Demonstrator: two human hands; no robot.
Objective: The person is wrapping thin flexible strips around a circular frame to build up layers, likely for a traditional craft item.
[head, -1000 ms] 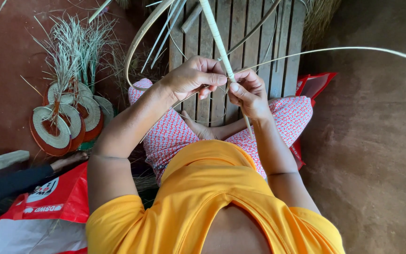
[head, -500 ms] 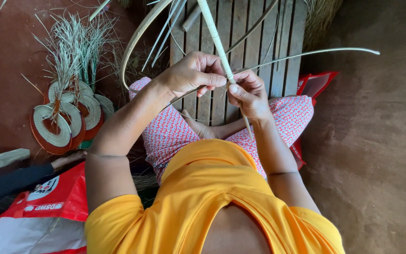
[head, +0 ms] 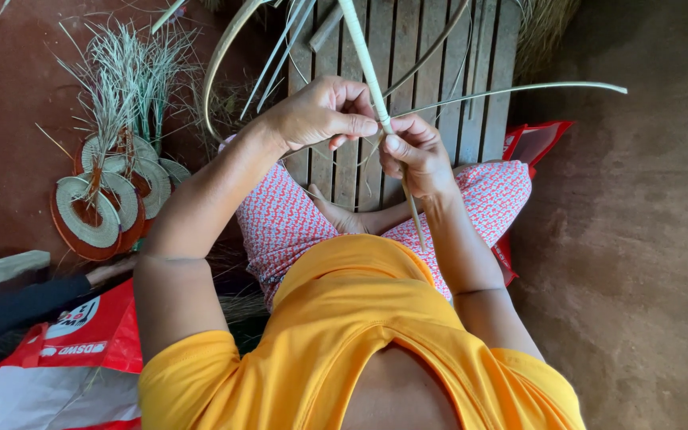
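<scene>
Here, both hands pinch a pale wrapped rod over the lap.

The left hand (head: 320,115) and right hand (head: 412,151) each hold a closed grip on the rod (head: 368,68). The rod runs from the upper frame edge down toward the lap, slightly tilted, above the slatted wooden bench (head: 408,48). Keeping the fingertips close together should keep each wrap tight.

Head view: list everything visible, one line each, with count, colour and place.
rod: one, pale wrapped, pinched by both hands
strips: several, pale, arching over the slats
slats: one platform, brown wood, top centre
discs: several, tan and rust, floor left
grass: one bunch, grey-green, above the discs
bag: one, red and white, lower left
red item: one, beside the right knee
left hand: one, on the rod
right hand: one, on the rod
</scene>
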